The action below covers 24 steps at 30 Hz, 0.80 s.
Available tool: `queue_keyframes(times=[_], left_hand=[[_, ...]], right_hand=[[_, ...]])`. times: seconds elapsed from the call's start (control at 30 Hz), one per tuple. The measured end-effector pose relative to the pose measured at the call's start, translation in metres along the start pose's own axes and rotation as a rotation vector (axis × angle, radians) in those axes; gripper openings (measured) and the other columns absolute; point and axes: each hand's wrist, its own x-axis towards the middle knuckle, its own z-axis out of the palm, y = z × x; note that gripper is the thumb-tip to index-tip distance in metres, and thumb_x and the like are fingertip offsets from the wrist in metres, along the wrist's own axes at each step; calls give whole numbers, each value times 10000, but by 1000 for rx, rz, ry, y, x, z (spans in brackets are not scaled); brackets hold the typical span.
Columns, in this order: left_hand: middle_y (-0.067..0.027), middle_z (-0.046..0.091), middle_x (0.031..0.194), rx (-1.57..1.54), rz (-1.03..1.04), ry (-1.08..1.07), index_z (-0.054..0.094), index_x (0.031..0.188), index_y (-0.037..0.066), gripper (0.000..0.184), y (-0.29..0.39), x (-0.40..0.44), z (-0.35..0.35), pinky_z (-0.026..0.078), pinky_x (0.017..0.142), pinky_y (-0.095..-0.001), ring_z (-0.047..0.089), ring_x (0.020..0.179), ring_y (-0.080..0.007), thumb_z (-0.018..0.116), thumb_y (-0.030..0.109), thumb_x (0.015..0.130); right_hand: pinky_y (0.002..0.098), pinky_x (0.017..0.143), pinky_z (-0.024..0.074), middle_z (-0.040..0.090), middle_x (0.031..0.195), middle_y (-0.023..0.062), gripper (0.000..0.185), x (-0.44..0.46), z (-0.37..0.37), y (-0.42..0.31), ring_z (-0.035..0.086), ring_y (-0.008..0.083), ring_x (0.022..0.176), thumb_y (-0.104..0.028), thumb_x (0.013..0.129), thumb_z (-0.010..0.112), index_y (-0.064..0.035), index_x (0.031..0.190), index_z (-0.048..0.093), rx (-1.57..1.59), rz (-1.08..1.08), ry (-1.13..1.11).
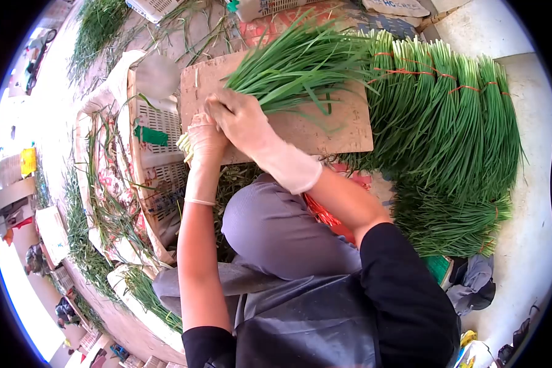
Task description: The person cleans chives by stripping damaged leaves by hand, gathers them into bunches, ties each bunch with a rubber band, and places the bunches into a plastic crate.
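Blue letters "HC" point(391, 3) on the pale sack point(405, 9), top edge.

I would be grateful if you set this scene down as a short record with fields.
Left hand: gloved, closed on pale stalks
Right hand: gloved, close to the left; grip unclear
Board: greens lying across it, no tie visible
Right of board: bundles tied with red bands
Left of board: crate with green tape
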Motion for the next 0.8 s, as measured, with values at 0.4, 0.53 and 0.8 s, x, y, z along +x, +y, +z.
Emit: queue_keyframes(times=[0.4,0.53,0.8], left_hand=[[-178,623,944,38,-19,-212,492,1103,71,732,14,12,-21,484,745,-435,603,905,-335,795,424,537],[-173,624,935,-26,36,-193,469,1145,86,757,10,10,-24,482,757,-418,604,908,-320,797,417,549],[-139,609,928,-66,142,62,479,1122,76,701,-6,-33,-107,458,746,-417,588,889,-318,808,325,555]], right_hand=[[277,616,425,516,727,50,154,-75,-53,76,515,145,658,-187,866,562,-40,822,556,87,258,-211],[318,664,452,547,776,70,172,-61,-45,74,559,214,721,-232,853,575,-60,869,570,-145,55,-297],[311,713,502,613,907,84,168,-27,-150,-70,602,230,830,-26,765,630,-82,921,606,-840,-541,271]])
